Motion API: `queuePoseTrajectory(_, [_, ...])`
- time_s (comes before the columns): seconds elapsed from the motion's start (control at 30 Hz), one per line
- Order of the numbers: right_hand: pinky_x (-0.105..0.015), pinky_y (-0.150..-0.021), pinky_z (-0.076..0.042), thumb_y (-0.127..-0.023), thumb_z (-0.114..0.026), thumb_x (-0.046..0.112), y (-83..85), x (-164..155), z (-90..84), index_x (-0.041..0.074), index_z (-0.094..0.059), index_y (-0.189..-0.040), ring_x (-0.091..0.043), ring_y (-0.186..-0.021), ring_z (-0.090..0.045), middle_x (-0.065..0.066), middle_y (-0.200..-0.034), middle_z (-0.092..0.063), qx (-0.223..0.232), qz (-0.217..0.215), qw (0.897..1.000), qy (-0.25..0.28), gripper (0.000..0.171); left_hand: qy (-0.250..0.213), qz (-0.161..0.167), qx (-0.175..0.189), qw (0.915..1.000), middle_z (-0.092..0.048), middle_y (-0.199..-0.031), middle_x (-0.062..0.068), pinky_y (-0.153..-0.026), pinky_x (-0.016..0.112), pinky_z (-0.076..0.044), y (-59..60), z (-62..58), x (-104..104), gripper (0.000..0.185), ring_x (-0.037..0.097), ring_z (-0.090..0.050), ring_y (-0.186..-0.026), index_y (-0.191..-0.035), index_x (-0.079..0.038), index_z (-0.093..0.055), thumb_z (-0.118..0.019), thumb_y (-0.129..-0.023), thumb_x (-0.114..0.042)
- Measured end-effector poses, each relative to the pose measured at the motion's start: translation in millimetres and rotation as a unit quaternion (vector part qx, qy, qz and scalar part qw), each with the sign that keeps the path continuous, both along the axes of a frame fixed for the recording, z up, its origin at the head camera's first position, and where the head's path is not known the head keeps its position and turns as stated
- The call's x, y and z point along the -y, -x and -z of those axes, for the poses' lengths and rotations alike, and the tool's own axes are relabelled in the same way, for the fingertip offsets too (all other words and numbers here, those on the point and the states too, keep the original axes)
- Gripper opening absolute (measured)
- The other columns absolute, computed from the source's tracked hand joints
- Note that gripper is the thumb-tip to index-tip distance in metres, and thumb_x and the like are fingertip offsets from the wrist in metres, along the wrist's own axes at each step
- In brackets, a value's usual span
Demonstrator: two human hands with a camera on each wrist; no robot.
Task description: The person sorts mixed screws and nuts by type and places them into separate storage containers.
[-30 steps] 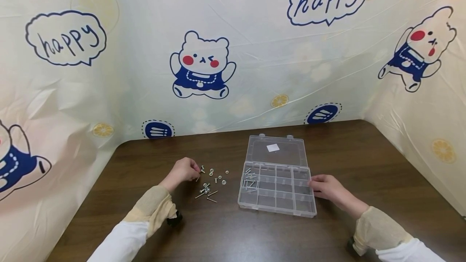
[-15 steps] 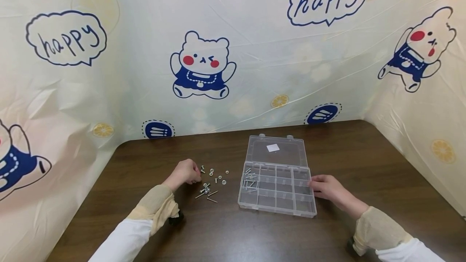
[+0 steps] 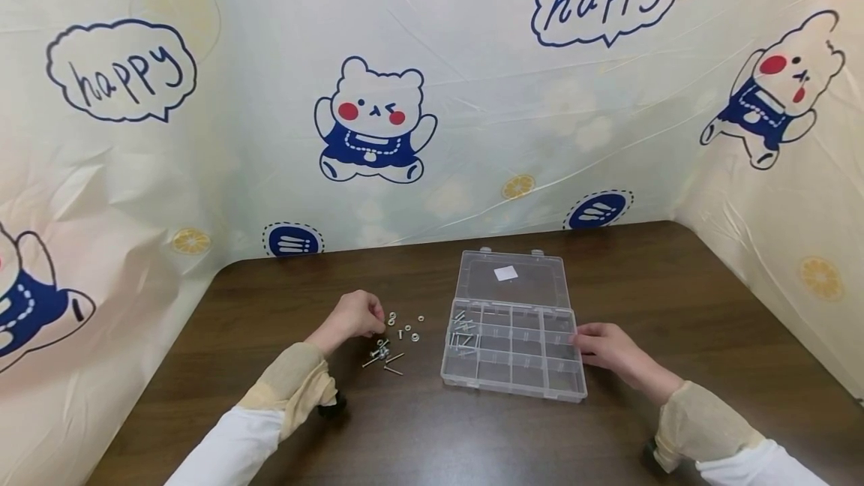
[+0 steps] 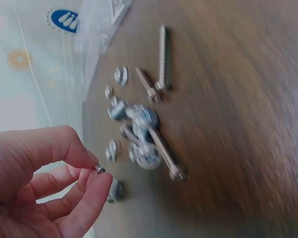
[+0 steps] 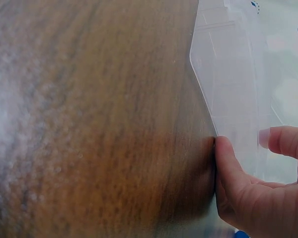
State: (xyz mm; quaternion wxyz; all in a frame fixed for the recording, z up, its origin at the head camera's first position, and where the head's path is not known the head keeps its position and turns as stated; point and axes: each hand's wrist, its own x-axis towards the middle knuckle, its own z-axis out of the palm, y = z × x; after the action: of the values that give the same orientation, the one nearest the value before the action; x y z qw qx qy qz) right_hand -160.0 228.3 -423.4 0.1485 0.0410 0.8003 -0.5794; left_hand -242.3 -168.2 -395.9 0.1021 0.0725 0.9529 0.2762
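Note:
A clear plastic compartment box (image 3: 514,355) lies open on the brown table (image 3: 432,433), its lid (image 3: 509,280) flat behind it; several screws sit in its left compartments. Left of it lies a scatter of screws, nuts and washers (image 3: 391,340). My left hand (image 3: 354,315) hovers at the scatter's left edge and pinches a small metal piece (image 4: 100,170) between thumb and forefinger. More screws (image 4: 149,134) lie just beyond the fingers. My right hand (image 3: 604,347) rests against the box's right side, thumb pressed on its wall (image 5: 228,129).
A printed plastic sheet with bears and "happy" bubbles (image 3: 378,126) walls the table on the back and both sides. Bare brown wood runs along the near edge, in front of the box.
My left hand has shifted a little to the right, closer to the scattered hardware. The right hand and the box have stayed where they were.

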Motion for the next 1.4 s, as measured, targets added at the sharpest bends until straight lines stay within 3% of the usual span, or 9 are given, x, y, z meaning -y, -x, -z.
queuePoseTrajectory(0.37, [-0.036, -0.080, -0.049, -0.087, -0.052, 0.008, -0.2, 0.3, 0.4, -0.026, -0.039, -0.114, -0.023, -0.093, -0.059, -0.028, -0.105, -0.055, -0.002, 0.000, 1.000, 0.001, 0.045, -0.012, 0.079, -0.041, 0.9959, -0.056, -0.056, -0.005, -0.050, 0.021, -0.044, -11.5, -18.4, -27.6, 0.012, 0.006, -0.052, -0.048, -0.065, -0.008, -0.060, -0.068, -0.064, 0.000])
queuePoseTrajectory(0.8, [-0.036, -0.079, -0.050, -0.088, -0.051, 0.008, -0.1, -0.7, 2.6, -0.026, -0.039, -0.113, -0.023, -0.092, -0.059, -0.028, -0.104, -0.055, -0.004, 0.002, 1.000, 0.000, 0.044, -0.036, 0.173, -0.075, 0.9814, -0.055, -0.060, -0.007, -0.056, 0.022, -0.041, -23.5, -33.4, -61.7, 0.013, 0.006, -0.048, -0.055, -0.067, -0.011, -0.061, -0.068, -0.064, -0.001])
queuePoseTrajectory(1.07, [-0.036, -0.079, -0.050, -0.088, -0.050, 0.007, -0.2, -0.6, 2.0, -0.026, -0.039, -0.113, -0.023, -0.092, -0.059, -0.027, -0.103, -0.056, -0.006, -0.005, 1.000, 0.000, 0.043, -0.014, 0.238, -0.090, 0.9669, -0.054, -0.057, -0.009, -0.055, 0.019, -0.040, -31.8, -32.1, -84.0, 0.014, 0.003, -0.047, -0.054, -0.065, -0.012, -0.061, -0.069, -0.063, -0.002])
queuePoseTrajectory(1.27, [-0.036, -0.079, -0.050, -0.088, -0.050, 0.008, -0.4, -0.1, 1.3, -0.026, -0.039, -0.114, -0.023, -0.093, -0.059, -0.028, -0.105, -0.055, -0.002, -0.003, 1.000, -0.003, 0.044, -0.005, 0.273, -0.064, 0.9598, -0.055, -0.057, -0.007, -0.052, 0.017, -0.039, -36.3, -27.3, -95.0, 0.012, 0.002, -0.046, -0.053, -0.065, -0.010, -0.063, -0.069, -0.065, 0.000])
queuePoseTrajectory(1.4, [-0.036, -0.079, -0.050, -0.088, -0.050, 0.008, -1.0, 0.1, 0.7, -0.026, -0.039, -0.113, -0.023, -0.092, -0.059, -0.028, -0.104, -0.055, -0.004, -0.003, 1.000, -0.002, 0.044, -0.001, 0.278, -0.052, 0.9593, -0.056, -0.057, -0.005, -0.051, 0.017, -0.038, -37.0, -27.0, -95.8, 0.011, 0.001, -0.045, -0.052, -0.066, -0.009, -0.063, -0.066, -0.065, 0.002])
